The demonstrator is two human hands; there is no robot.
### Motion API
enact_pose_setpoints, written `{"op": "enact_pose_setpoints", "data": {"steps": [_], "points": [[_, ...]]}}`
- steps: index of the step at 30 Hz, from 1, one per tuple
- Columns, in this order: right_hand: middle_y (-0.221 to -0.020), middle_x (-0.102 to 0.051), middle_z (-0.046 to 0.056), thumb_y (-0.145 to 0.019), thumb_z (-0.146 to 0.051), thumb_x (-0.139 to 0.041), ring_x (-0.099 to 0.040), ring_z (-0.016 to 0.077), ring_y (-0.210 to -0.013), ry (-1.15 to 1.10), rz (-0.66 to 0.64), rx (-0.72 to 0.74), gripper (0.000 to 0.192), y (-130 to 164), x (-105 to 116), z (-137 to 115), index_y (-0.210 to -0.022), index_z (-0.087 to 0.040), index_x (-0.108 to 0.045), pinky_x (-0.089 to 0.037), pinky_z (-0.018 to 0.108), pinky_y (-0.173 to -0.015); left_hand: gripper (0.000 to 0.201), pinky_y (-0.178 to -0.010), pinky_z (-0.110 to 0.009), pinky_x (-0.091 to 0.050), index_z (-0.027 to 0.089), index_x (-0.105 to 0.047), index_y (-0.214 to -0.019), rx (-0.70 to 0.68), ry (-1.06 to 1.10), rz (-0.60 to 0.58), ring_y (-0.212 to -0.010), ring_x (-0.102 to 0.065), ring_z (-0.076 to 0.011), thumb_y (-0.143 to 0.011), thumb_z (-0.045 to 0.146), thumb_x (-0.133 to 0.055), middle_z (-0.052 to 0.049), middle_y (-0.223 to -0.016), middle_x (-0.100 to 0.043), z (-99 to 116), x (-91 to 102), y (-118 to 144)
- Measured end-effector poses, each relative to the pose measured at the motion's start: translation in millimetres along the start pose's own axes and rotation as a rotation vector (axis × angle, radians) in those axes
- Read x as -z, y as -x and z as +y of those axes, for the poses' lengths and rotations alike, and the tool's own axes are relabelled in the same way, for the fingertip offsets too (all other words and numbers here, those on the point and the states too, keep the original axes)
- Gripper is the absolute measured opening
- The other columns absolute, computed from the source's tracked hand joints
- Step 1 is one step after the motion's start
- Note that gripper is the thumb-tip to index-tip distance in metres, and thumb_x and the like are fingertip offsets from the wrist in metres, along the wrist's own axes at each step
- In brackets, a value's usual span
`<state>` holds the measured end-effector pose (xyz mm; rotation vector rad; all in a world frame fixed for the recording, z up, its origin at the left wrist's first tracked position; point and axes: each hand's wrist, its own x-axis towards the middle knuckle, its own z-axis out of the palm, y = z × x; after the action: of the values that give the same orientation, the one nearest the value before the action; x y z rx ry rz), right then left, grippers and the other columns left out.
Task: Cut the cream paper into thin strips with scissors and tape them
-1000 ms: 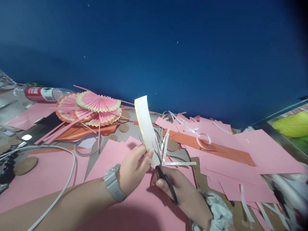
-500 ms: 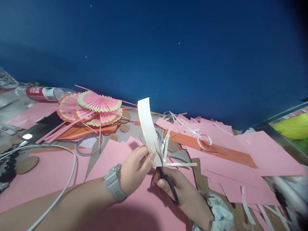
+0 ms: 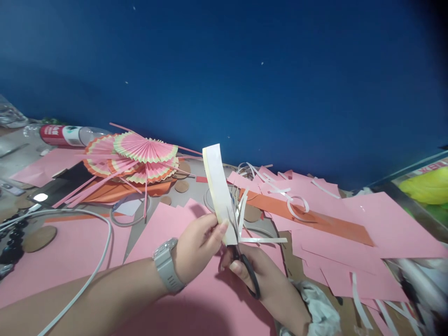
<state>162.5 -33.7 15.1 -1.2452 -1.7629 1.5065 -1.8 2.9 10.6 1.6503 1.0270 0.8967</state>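
The paper strip (image 3: 219, 186) is pinched upright by the left hand (image 3: 196, 249) above the pink-littered table (image 3: 196, 186), its right edge met by scissors (image 3: 245, 266) gripped in the right hand (image 3: 269, 280).

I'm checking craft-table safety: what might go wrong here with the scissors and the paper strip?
The left hand pinches the strip right beside the scissors, so a slip of the blades may nick a fingertip. The strip stands tall and bends, so the cut may wander. Thin cut slivers hang by the blades and might snag.
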Motion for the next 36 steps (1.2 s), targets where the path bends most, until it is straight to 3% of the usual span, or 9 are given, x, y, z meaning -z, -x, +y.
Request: {"op": "enact_pose_setpoints", "data": {"steps": [7, 12, 17, 26, 32, 36], "points": [[-0.074, -0.057, 0.003, -0.084, -0.062, -0.042, -0.054, 0.0199, -0.074, 0.045, 0.009, -0.004, 0.049, -2.5, -0.1, 2.1, -0.078, -0.015, -0.056, -0.041, 0.033, -0.071, 0.03, -0.054, -0.021, -0.043, 0.017, -0.051, -0.077, -0.01, 0.1, -0.023, -0.056, -0.053, -0.0115, -0.094, 0.034, -0.034, 0.001, -0.061, -0.055, 3.0, 0.0, -1.7], [-0.066, -0.055, 0.001, -0.086, -0.06, -0.04, -0.053, 0.0169, -0.062, 0.017, -0.034, -0.022, 0.048, -2.7, 0.6, 1.7, -0.077, -0.016, -0.055, -0.043, 0.031, -0.063, 0.031, -0.053, -0.021, -0.042, 0.017, -0.051, -0.079, 0.024, 0.173, -0.051, -0.053, -0.052, -0.0108, -0.094, 0.036, -0.032, 0.001, -0.058, -0.053, 2.6, -0.3, -0.3], [-0.072, -0.057, 0.002, -0.09, -0.053, -0.04, -0.055, 0.0169, -0.068, 0.027, -0.024, 0.005, 0.041, -0.2, 0.7, -1.3, -0.079, -0.017, -0.053, -0.043, 0.03, -0.067, 0.033, -0.053, -0.021, -0.042, 0.017, -0.051, -0.077, 0.052, 0.224, -0.067, -0.055, -0.052, -0.0108, -0.094, 0.039, -0.033, 0.001, -0.059, -0.054, 1.5, -2.1, 0.0], [-0.07, -0.056, 0.003, -0.09, -0.055, -0.036, -0.054, 0.0172, -0.068, 0.063, -0.013, -0.001, 0.045, 0.0, 1.1, -5.7, -0.078, -0.016, -0.055, -0.044, 0.03, -0.064, 0.033, -0.056, -0.021, -0.044, 0.016, -0.053, -0.08, 0.051, 0.22, -0.071, -0.06, -0.053, -0.0116, -0.093, 0.039, -0.034, -0.002, -0.067, -0.057, 3.7, -0.7, -1.9], [-0.067, -0.057, 0.003, -0.089, -0.055, -0.038, -0.054, 0.0163, -0.064, 0.079, 0.007, -0.021, 0.044, 0.6, 1.7, -5.9, -0.081, -0.016, -0.056, -0.043, 0.026, -0.057, 0.034, -0.044, -0.017, -0.038, 0.017, -0.049, -0.074, 0.094, 0.269, -0.081, -0.042, -0.045, -0.0074, -0.093, 0.041, -0.034, 0.004, -0.05, -0.05, 2.4, -2.8, -0.5], [-0.067, -0.057, 0.002, -0.09, -0.054, -0.038, -0.053, 0.0153, -0.063, 0.036, -0.005, -0.059, 0.043, 1.0, 1.3, -5.8, -0.079, -0.016, -0.055, -0.043, 0.026, -0.057, 0.035, -0.049, -0.019, -0.041, 0.016, -0.05, -0.076, 0.094, 0.269, -0.091, -0.05, -0.049, -0.0093, -0.093, 0.041, -0.034, 0.002, -0.054, -0.052, 1.7, -3.3, -0.8]]}}
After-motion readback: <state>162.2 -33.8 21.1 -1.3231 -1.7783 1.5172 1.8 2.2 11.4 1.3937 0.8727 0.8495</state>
